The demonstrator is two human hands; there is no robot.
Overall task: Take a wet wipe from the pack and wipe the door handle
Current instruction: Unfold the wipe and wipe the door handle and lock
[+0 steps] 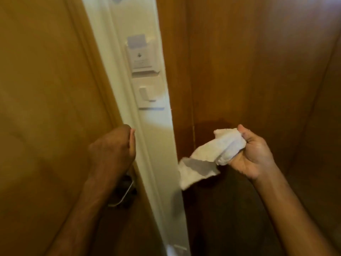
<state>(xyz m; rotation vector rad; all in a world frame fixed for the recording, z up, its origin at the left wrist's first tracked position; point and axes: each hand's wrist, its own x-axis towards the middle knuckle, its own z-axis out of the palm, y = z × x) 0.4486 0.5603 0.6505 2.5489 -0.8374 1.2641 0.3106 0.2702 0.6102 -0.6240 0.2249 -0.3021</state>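
The right hand (pixel 252 154) is closed around a bunched wet wipe (pixel 212 154), with one loose end trailing down toward the white door frame (pixel 153 163). The left hand (pixel 112 148) is curled against the wooden door (pixel 46 108) near its frame-side edge, holding nothing visible. The metal door handle (pixel 123 193) sits below that forearm, partly hidden. A good wipe probably means gathering the trailing end, clearing the left arm aside, then wrapping the wipe around the lever and drawing along it. The pack is not in view.
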